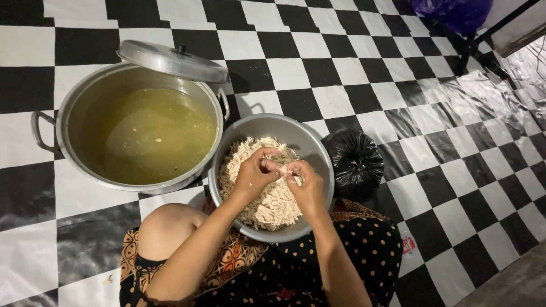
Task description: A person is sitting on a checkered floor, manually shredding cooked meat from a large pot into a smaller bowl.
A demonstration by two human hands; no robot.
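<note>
The left hand (254,173) and right hand (304,185) meet over the shredded meat (267,204), and their fingertips cover whatever small piece sits in the grip; it is probably a shred, but too small to tell. The hands hide the middle of the heap. The lid (172,59) covers the far rim of the big pot (85,96), whose bottom is lost under cloudy broth (151,136). The purple bag (452,11) is cut off by the top edge. The black bag (355,162) hides its contents.

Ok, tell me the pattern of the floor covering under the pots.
Black and white checkerboard floor covering, clearest in the head view.
</note>
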